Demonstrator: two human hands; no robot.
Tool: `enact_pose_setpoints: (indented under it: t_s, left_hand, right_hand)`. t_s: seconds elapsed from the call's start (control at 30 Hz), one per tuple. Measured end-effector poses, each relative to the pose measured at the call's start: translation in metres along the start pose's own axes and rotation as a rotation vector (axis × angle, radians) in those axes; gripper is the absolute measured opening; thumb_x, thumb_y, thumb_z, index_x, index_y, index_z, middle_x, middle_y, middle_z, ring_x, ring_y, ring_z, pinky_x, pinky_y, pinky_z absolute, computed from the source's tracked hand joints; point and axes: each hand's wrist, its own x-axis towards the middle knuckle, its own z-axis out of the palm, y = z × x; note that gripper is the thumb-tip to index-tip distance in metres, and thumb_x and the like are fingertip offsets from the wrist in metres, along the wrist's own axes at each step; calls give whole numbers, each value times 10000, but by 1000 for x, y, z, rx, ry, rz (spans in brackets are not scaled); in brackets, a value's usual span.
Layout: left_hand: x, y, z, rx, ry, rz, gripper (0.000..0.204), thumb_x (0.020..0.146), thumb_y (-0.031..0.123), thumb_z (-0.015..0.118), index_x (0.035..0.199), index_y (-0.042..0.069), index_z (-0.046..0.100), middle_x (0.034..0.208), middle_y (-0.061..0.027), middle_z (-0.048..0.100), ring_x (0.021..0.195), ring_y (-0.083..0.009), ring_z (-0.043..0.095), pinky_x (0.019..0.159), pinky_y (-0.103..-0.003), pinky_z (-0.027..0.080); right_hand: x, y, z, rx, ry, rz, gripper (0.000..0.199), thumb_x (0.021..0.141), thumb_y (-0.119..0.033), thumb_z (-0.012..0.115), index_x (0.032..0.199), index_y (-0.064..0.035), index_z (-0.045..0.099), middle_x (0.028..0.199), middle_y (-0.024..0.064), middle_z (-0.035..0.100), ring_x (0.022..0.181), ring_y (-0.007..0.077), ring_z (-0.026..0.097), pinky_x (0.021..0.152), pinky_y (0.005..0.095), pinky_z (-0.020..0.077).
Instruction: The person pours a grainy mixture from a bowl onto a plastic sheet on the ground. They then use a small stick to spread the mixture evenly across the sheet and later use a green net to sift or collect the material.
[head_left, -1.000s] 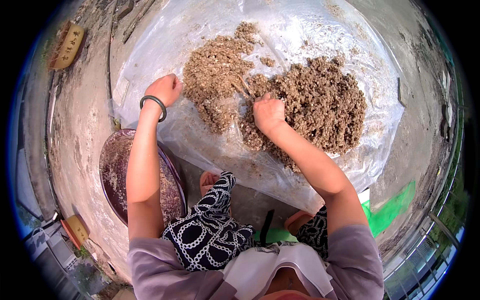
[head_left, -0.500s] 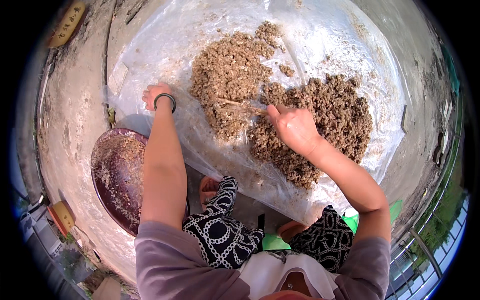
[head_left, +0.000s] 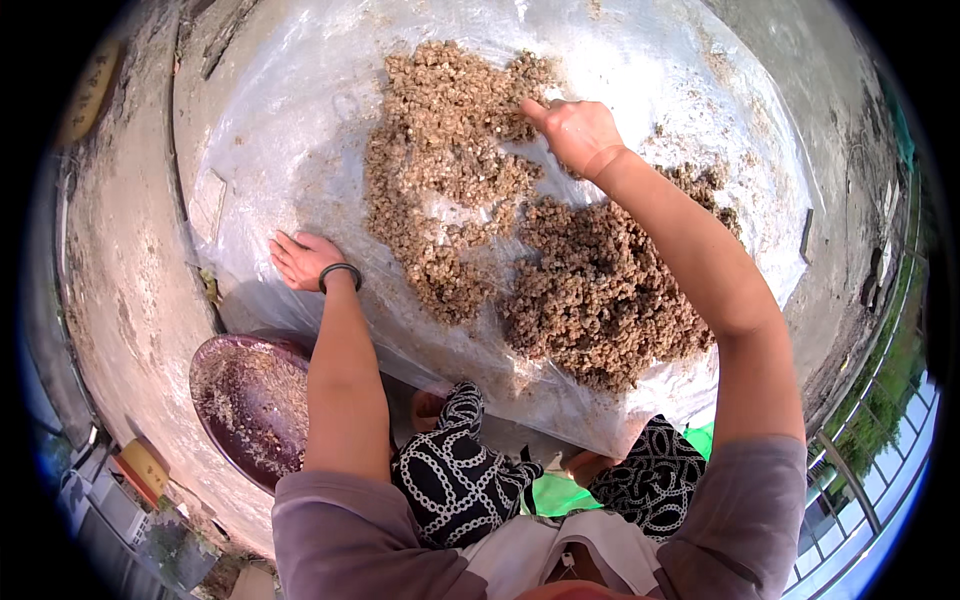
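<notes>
My left hand (head_left: pixel 303 262) lies flat on a clear plastic sheet (head_left: pixel 290 160), fingers spread and holding nothing, with a dark bangle at the wrist. Further right, my right hand (head_left: pixel 578 132) is closed at the edge of a pale brown heap of clumped, moist-looking grain (head_left: pixel 450 130). Half a second ago it gripped a thin, pale stick; now the stick cannot be made out against the grain. A second, darker heap of grain (head_left: pixel 610 290) sits nearer me on the same sheet, below my right forearm. Small clumps are scattered between the two heaps.
A dark red basin (head_left: pixel 225 440) with grain residue inside stands on the concrete floor (head_left: pixel 130 280), left of my left forearm. My patterned trouser legs (head_left: pixel 450 480) are at the sheet's near edge. Metal railings (head_left: pixel 850 480) run along the right.
My right hand has moved away from me, from the gap between the heaps to the far heap's right side. My left hand has shifted slightly nearer and its fingers are now spread flat.
</notes>
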Motion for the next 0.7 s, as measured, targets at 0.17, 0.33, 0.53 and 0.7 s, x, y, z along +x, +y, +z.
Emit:
enact_pose_setpoints:
  t_s: [0.17,0.33,0.53,0.7]
  left_hand:
    - [2,10,-10,-61,36,24,448,991,316,561,1404,160,636,1526,-81,561,1405,-294,507,1116,-481,386]
    - [-4,27,-12,-47,7,50,475,996,344,557,1415,130,624,1529,-91,553,1416,-304,492,1136,-493,380]
    - [10,6,-22,1,-34,7,531,1017,419,509,1451,124,593,1565,-91,513,1449,-300,452,1154,-498,357]
    - [6,14,-12,-9,-61,22,542,1024,442,502,1457,128,592,1571,-98,504,1456,-304,443,1154,-487,363]
  right_hand:
    - [61,69,-40,270,12,377,339,1049,-287,514,1367,-225,611,1138,99,746,1059,301,709,871,432,571]
    - [40,161,-26,367,9,672,326,1080,-340,464,1312,-195,641,1168,118,743,1100,325,700,914,477,559]
    - [43,13,-79,211,-145,232,295,1054,-208,473,1309,-195,621,985,84,769,926,269,748,779,419,597]
    - [90,88,-16,300,55,503,317,1041,-236,500,1332,-254,623,1172,56,743,1107,265,704,883,437,574]
